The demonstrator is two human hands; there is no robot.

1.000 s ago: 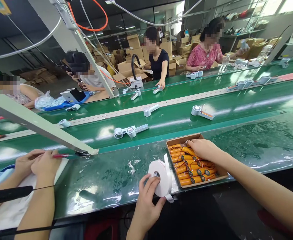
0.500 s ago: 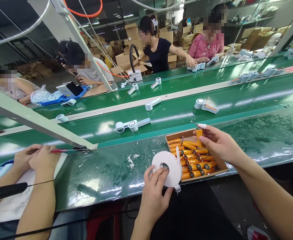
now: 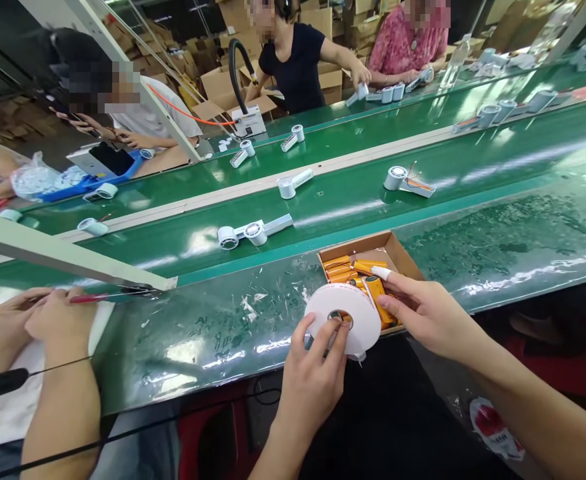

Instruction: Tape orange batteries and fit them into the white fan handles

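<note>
My left hand (image 3: 315, 377) holds a white roll of tape (image 3: 345, 319) by its core, upright at the near edge of the green bench. My right hand (image 3: 425, 312) grips one orange battery cell (image 3: 375, 293) and presses it against the roll's right side. Just behind them sits a shallow cardboard box (image 3: 395, 248) with several more orange cells (image 3: 343, 265) and their thin wires.
A co-worker's two hands (image 3: 33, 320) at my left hold a red-handled tool (image 3: 105, 297) over white sheet. White fan parts (image 3: 253, 232) ride the green conveyor belt (image 3: 353, 207). Other people work across the line. A slanted grey frame bar (image 3: 67, 257) crosses the left.
My right hand lifted a cell out of the box and brought it down left to the tape roll. The view tipped downward and the roll turned face-on.
</note>
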